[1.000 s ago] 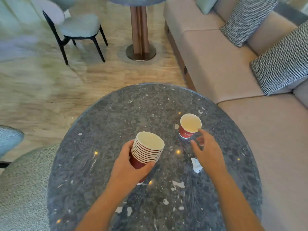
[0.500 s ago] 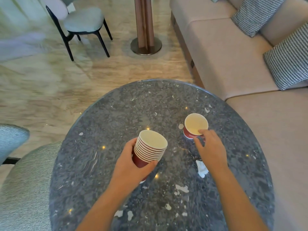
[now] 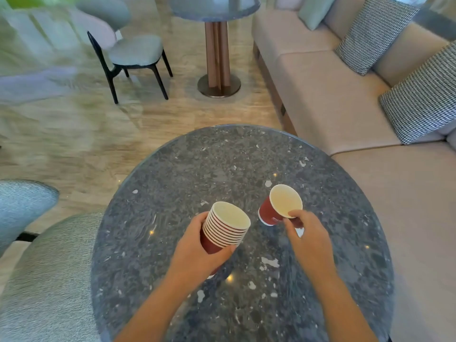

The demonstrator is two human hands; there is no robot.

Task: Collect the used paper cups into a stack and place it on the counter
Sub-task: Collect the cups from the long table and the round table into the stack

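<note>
My left hand [image 3: 197, 250] grips a stack of several red paper cups [image 3: 227, 228] with cream insides, held above the round dark stone table [image 3: 222, 156] and tilted to the right. My right hand [image 3: 308, 238] pinches the near rim of a single red paper cup [image 3: 278, 206], which is lifted off the tabletop and tilted. The single cup hangs a short way to the right of the stack, apart from it. No counter is in view.
A beige sofa [image 3: 345, 102] with checked cushions [image 3: 424, 95] runs along the right. A grey upholstered seat [image 3: 49, 280] stands at the near left. Farther off are a dark-legged chair [image 3: 133, 53] and a second table on a copper pedestal [image 3: 218, 50].
My right hand closed on the rim of the single cup and lifted it off the table, tilting it. The stack in my left hand stayed roughly in place.
</note>
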